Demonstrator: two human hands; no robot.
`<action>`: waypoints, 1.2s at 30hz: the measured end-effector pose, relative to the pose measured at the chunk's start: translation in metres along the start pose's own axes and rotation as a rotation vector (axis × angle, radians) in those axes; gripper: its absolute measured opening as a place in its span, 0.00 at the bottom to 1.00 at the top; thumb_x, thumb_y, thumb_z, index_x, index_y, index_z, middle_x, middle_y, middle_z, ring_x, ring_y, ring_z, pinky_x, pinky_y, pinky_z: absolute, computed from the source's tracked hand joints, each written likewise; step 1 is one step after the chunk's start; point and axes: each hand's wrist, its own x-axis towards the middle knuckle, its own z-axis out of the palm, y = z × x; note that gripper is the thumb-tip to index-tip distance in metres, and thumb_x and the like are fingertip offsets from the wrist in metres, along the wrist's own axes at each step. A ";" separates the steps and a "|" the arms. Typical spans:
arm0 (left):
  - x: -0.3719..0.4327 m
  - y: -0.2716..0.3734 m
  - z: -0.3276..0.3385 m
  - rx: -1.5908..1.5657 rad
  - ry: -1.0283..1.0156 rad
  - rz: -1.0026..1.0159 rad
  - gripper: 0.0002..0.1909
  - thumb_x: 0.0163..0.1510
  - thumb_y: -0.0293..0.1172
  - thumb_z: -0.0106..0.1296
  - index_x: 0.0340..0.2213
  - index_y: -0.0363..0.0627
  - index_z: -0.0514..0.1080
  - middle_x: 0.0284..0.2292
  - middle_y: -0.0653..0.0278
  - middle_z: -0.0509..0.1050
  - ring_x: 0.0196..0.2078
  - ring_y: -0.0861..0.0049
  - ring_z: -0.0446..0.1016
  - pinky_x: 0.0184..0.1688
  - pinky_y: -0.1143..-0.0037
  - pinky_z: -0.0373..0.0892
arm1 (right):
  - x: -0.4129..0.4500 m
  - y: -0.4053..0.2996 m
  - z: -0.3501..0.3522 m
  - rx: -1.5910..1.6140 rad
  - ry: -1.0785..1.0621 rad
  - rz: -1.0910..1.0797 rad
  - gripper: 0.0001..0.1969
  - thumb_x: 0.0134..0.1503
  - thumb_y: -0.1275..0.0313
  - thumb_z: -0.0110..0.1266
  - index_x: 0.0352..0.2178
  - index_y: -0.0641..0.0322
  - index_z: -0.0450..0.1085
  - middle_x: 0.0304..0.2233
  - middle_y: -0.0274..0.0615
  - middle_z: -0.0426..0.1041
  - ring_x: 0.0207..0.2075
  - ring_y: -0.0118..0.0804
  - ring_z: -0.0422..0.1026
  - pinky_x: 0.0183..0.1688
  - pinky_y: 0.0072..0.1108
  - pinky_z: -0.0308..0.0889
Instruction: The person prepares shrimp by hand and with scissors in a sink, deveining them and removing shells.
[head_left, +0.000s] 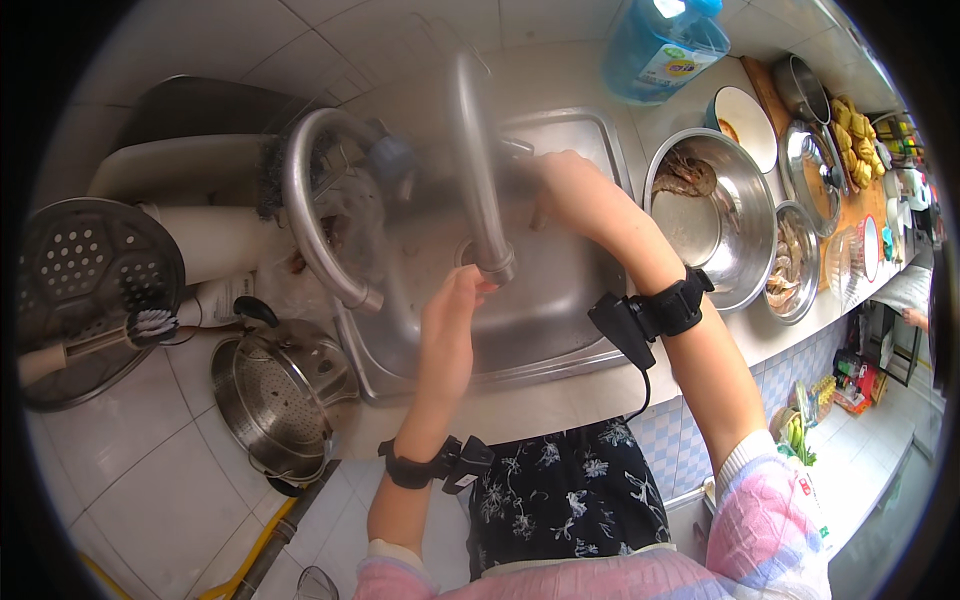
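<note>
My left hand (450, 326) is raised over the stainless steel sink (540, 300), its fingertips right by the outlet of the middle tap (480, 172). The spout partly hides those fingers, so whether they hold anything is unclear. At the back right of the basin, my blurred right hand (574, 191) bends downward with its fingers close to a short metal lever (517, 147). I cannot tell whether it touches the lever. A second curved metal tap (296, 180) arches over the left side of the sink. Black straps with small devices circle both wrists.
Right of the sink, a steel bowl (739, 247) holds prawns (684, 177); a dish of prawns (786, 262) sits beside it. A blue detergent jug (630, 64) stands behind. To the left are a steel strainer pot (277, 397), a perforated rack (67, 225) and a scrub brush (112, 341).
</note>
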 end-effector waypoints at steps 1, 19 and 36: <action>0.001 -0.001 0.000 -0.008 -0.006 0.002 0.25 0.57 0.46 0.30 0.40 0.37 0.67 0.42 0.61 0.69 0.42 0.81 0.65 0.46 0.80 0.56 | -0.001 0.001 0.002 0.041 0.015 -0.009 0.19 0.39 0.80 0.48 0.38 0.68 0.66 0.24 0.52 0.71 0.28 0.49 0.71 0.32 0.29 0.67; 0.007 -0.040 0.001 0.539 -0.068 0.178 0.17 0.42 0.27 0.52 0.37 0.39 0.66 0.39 0.55 0.67 0.43 0.61 0.65 0.44 0.71 0.61 | -0.111 -0.021 0.027 1.608 -0.086 0.589 0.12 0.51 0.74 0.45 0.35 0.72 0.67 0.18 0.33 0.64 0.20 0.21 0.62 0.23 0.10 0.58; 0.010 -0.046 -0.008 0.499 -0.133 0.131 0.12 0.47 0.29 0.48 0.35 0.39 0.66 0.30 0.57 0.69 0.35 0.61 0.67 0.37 0.70 0.62 | -0.105 -0.042 0.043 0.676 -0.071 0.266 0.15 0.50 0.67 0.50 0.34 0.71 0.67 0.29 0.39 0.69 0.32 0.27 0.64 0.37 0.17 0.59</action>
